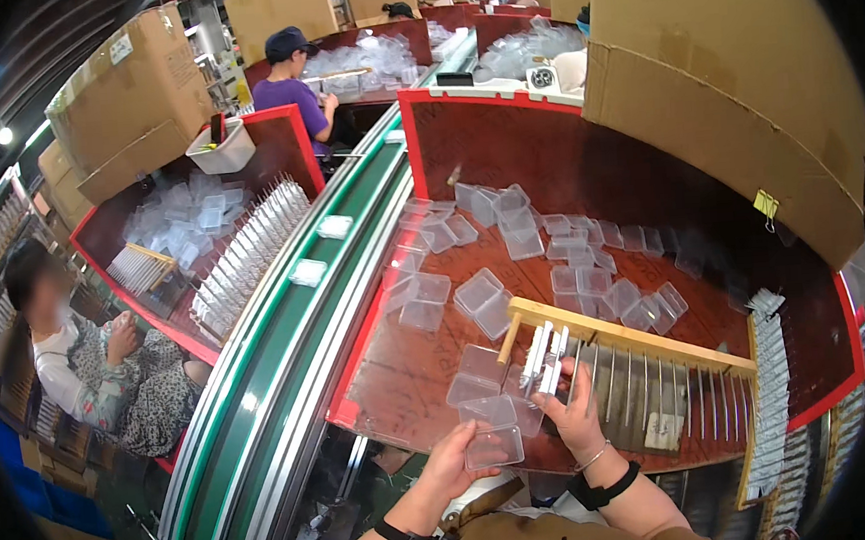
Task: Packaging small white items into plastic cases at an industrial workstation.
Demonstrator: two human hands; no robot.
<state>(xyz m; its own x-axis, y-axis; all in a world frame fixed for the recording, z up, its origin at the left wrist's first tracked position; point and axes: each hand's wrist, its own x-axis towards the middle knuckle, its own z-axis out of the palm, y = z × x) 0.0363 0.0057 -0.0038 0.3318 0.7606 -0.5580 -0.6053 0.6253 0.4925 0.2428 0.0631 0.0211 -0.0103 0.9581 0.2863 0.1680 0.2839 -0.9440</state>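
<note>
My left hand (450, 465) is closed on the edge of a clear plastic box (493, 446), its hinged lid folded open, near the table's front edge. My right hand (575, 417) has its fingers closed round small white-and-silver strip-like pieces (544, 354) at the left end of a wooden rack (638, 334). Thin metal rods (629, 389) hang in a row from that rack, most of them bare. More open clear boxes (477, 365) lie just beyond my left hand. What exactly the strips are is too small to tell.
Loose clear boxes (594, 281) are scattered over the red-edged table (381, 399). A rack loaded with white pieces (774, 387) stands at right. Left runs a green conveyor (260, 382) carrying filled boxes (308, 272). Co-workers sit beyond it; tall cardboard (732, 109) rises behind the table.
</note>
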